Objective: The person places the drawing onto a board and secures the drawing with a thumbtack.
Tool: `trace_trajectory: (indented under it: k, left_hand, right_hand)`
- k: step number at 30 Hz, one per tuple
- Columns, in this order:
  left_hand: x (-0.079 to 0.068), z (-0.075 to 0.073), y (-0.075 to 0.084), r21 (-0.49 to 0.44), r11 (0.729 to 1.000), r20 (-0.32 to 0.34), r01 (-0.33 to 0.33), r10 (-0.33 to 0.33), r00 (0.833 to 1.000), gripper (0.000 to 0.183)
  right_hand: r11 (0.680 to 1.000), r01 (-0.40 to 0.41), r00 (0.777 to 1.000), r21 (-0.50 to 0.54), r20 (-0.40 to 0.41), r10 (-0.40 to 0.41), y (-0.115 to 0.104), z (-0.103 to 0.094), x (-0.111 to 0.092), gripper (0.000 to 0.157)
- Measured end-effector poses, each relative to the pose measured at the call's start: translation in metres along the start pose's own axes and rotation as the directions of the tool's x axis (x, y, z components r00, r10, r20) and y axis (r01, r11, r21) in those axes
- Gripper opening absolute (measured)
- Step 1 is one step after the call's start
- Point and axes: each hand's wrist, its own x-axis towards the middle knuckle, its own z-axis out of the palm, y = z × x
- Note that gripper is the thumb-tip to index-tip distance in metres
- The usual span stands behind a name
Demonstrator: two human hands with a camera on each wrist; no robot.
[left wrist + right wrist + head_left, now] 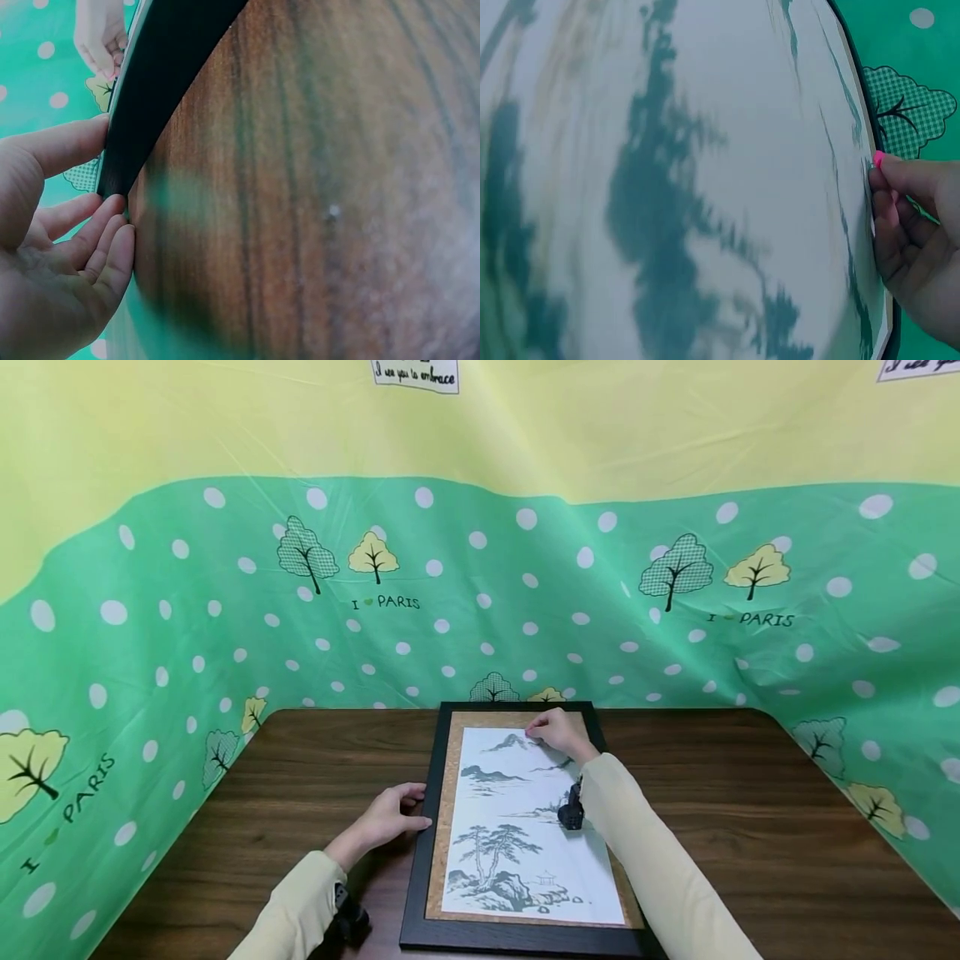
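A black-framed cork board (525, 935) lies on the table. On its cork (487, 720) is a white sheet (480, 814) printed with an ink landscape of mountains, pines and rocks. Near the sheet's top edge, my right hand (561, 732) pinches a small pink push pin (879, 157) between thumb and fingers, its point at the paper in the right wrist view. My left hand (386, 817) rests against the left side of the frame, thumb and fingertips touching the black edge (142, 90), fingers loosely extended.
The dark wood-grain table (720, 827) extends on both sides of the board. A green and yellow cloth (480, 585) with trees and white dots hangs behind and at the sides. Each wrist carries a small black camera (572, 814).
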Motion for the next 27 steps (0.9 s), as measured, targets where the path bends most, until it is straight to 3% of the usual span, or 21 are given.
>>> trace_trajectory:
  k: [6, 11, 17, 25, 27]
  left_hand:
    - [-0.002, 0.0, 0.0, -0.01, 1.0, -0.002, 0.002, -0.002, 1.0, 0.053]
    - [-0.002, 0.0, 0.0, -0.02, 1.0, -0.002, -0.007, 0.007, 1.0, 0.053]
    - [-0.002, 0.0, -0.002, -0.028, 0.999, 0.0, -0.021, 0.021, 1.0, 0.053]
    - [-0.004, 0.001, -0.004, -0.01, 1.0, 0.006, -0.027, 0.027, 1.0, 0.052]
    - [-0.003, 0.001, -0.004, -0.01, 0.999, 0.001, -0.031, 0.031, 1.0, 0.051]
  right_hand:
    - [0.99, -0.128, 0.991, 0.056, -0.024, 0.13, -0.008, 0.005, 0.003, 0.013]
    - [0.974, -0.206, 0.977, 0.098, -0.039, 0.211, -0.011, 0.009, 0.007, 0.029]
    - [0.97, -0.241, 0.964, 0.039, -0.11, 0.244, -0.013, 0.012, 0.007, 0.04]
    - [0.957, -0.288, 0.942, -0.022, -0.189, 0.279, -0.016, 0.015, 0.005, 0.038]
    - [0.962, -0.272, 0.946, -0.033, -0.194, 0.261, -0.015, 0.015, 0.005, 0.034]
